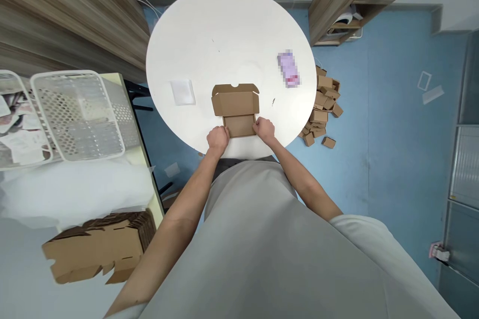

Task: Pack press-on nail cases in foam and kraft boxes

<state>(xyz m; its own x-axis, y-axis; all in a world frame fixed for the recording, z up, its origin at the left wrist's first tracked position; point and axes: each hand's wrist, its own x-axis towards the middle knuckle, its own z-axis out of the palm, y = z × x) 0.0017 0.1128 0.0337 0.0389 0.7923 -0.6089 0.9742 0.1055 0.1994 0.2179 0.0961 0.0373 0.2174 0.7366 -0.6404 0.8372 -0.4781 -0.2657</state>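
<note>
A small brown cardboard box (236,109) lies on the round white table (224,35) near its front edge, with the lid flap standing open toward the far side. My left hand (218,139) grips the box's near left corner with curled fingers. My right hand (264,128) grips the near right corner the same way. A small white packet (182,92) lies flat on the table to the left of the box. A blurred purple item (288,69) rests to the right.
A heap of folded brown boxes (322,109) lies on the blue floor right of the table. On the left, a side table holds white perforated baskets (78,114) and a stack of flat cardboard blanks (101,246). A wooden shelf unit (355,0) stands at the back right.
</note>
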